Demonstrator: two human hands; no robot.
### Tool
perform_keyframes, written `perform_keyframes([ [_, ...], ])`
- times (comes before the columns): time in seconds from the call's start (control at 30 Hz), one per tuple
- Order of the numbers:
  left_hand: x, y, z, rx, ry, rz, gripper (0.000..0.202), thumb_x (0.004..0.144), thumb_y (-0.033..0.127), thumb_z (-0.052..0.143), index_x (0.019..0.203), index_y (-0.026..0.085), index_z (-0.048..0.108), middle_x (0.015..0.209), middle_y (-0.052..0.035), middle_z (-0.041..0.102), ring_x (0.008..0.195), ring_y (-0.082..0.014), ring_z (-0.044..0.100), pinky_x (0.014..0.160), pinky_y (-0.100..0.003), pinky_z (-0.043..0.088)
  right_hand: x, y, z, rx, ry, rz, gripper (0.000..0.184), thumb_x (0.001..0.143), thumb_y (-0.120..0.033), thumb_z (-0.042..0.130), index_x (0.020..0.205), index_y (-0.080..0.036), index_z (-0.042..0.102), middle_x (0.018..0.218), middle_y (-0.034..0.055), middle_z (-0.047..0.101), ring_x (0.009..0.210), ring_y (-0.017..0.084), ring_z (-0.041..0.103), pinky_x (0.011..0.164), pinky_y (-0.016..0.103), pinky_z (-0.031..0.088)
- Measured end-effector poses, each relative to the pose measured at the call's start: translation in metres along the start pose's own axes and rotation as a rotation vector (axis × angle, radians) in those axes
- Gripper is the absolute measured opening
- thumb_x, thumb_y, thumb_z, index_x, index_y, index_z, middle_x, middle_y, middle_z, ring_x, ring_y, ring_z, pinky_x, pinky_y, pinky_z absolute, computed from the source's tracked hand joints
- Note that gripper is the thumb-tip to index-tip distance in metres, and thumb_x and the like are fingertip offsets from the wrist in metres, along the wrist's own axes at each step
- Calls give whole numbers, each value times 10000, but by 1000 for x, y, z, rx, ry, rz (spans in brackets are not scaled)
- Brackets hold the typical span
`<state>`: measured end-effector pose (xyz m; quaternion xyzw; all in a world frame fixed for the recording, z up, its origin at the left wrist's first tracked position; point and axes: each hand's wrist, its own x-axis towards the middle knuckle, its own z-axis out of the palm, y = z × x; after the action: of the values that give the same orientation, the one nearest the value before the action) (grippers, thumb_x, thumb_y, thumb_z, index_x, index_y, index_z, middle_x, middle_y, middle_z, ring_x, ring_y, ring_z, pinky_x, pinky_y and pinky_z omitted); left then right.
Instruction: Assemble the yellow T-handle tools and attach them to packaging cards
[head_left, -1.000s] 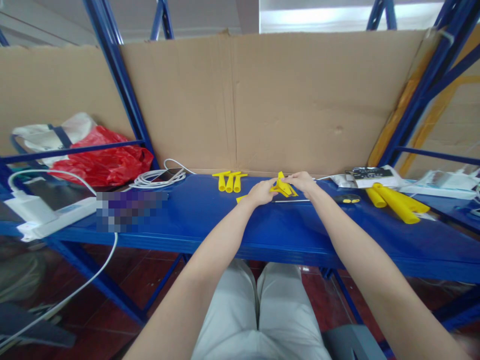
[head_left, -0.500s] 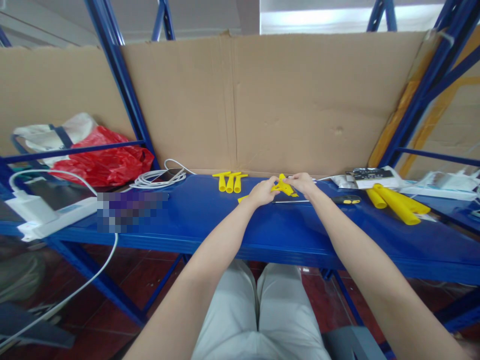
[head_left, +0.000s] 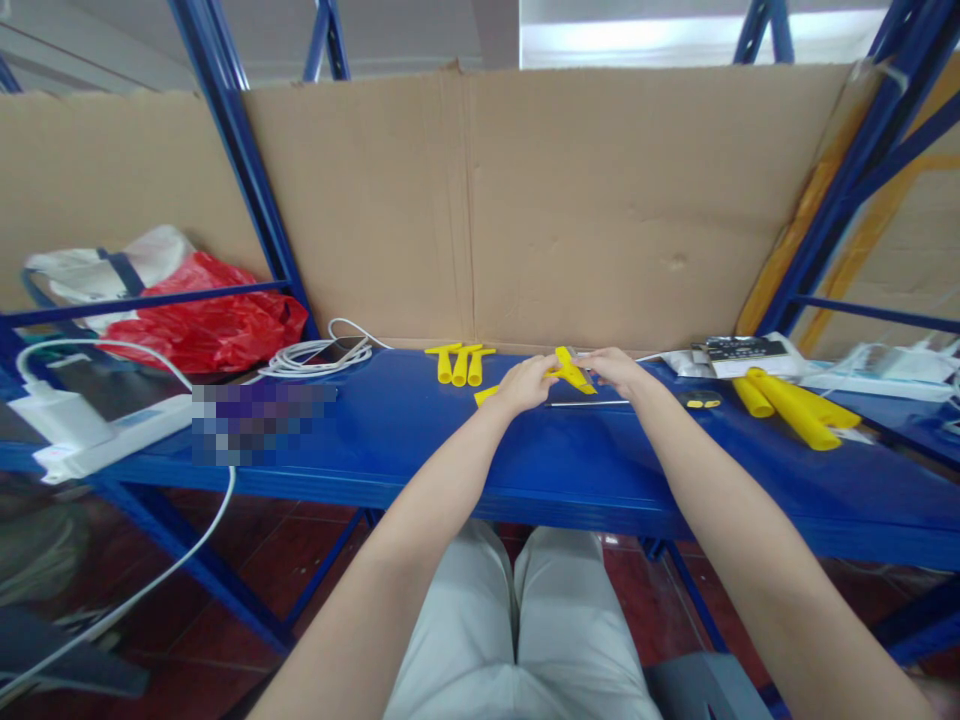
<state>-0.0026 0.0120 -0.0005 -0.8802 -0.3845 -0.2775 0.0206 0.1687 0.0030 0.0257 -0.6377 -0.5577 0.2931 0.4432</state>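
My left hand (head_left: 529, 383) is closed round a yellow T-shaped handle (head_left: 574, 372). Its crosspiece shows to the right of the fingers, and a yellow end pokes out at the left of the hand. My right hand (head_left: 613, 368) is close by the crosspiece with its fingers bent together; what they pinch, if anything, is too small to make out. Below both hands a screwdriver lies on the blue tabletop (head_left: 420, 430). Its thin shaft (head_left: 589, 403) and the yellow-and-black handle (head_left: 703, 400) show, with my right wrist covering part of it.
Three yellow T-shaped handles (head_left: 459, 366) stand in a row at the back. Several yellow tubes (head_left: 799, 410) lie at right beside a silver-and-black packet (head_left: 750, 355). At left are a coiled white cable (head_left: 315, 357), a power strip (head_left: 135, 430) and a red bag (head_left: 214, 312). Cardboard (head_left: 600, 200) walls the back.
My right hand has shifted slightly right and its fingers have drawn back from the yellow crosspiece, now more exposed. The crosspiece has turned a little. My left hand keeps its hold.
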Motion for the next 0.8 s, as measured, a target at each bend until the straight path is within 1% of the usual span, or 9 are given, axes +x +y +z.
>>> perform_keyframes([
  [0.07, -1, 0, 0, 18, 2, 3, 360, 899, 162, 529, 1252, 206, 588, 1267, -71, 632, 1165, -202, 587, 990, -325, 459, 3, 3, -1, 41, -28, 11, 163, 706, -253, 740, 638, -139, 645, 652, 24, 606, 632, 110, 467, 566, 231, 335],
  [0.17, -2, 2, -1, 47, -9, -2, 423, 912, 175, 516, 1327, 249, 550, 1255, -67, 635, 1159, -203, 591, 981, -328, 461, 5, 6, -1, 118, -57, 33, 181, 698, -218, 753, 614, -136, 616, 640, 19, 588, 624, 102, 466, 574, 228, 342],
  [0.27, -2, 4, -3, 71, -26, -20, 427, 921, 181, 502, 1334, 275, 556, 1231, -59, 643, 1133, -205, 605, 964, -322, 467, 6, 5, -2, 177, -95, 68, 175, 705, -215, 757, 637, -136, 616, 654, 26, 598, 633, 107, 486, 582, 230, 358],
  [0.4, -2, 5, -4, 75, -29, -33, 415, 923, 168, 485, 1318, 254, 577, 1228, -64, 636, 1123, -206, 605, 953, -306, 468, 3, 3, -7, 242, -170, 104, 122, 748, -211, 727, 711, -134, 639, 684, 40, 624, 648, 115, 510, 602, 233, 383],
  [0.47, -3, 6, -5, 74, -34, -30, 413, 923, 164, 480, 1313, 251, 581, 1225, -67, 632, 1116, -207, 607, 951, -307, 467, 1, 2, -9, 236, -174, 112, 109, 775, -185, 692, 700, -135, 632, 658, 31, 606, 627, 109, 495, 597, 229, 376],
  [0.57, -3, 6, -5, 75, -45, -27, 407, 921, 166, 479, 1305, 248, 587, 1194, -69, 636, 1096, -209, 612, 942, -306, 469, -1, 2, -9, 181, -147, 91, 140, 791, -167, 663, 662, -140, 615, 634, 15, 579, 605, 101, 470, 603, 224, 368],
  [0.8, -4, 7, -5, 83, -71, -14, 388, 916, 167, 485, 1278, 250, 598, 1148, -65, 637, 1082, -208, 610, 931, -296, 463, 1, 5, -6, 92, -133, 34, 198, 726, -283, 737, 654, -143, 617, 633, 5, 571, 598, 96, 455, 574, 215, 347],
])
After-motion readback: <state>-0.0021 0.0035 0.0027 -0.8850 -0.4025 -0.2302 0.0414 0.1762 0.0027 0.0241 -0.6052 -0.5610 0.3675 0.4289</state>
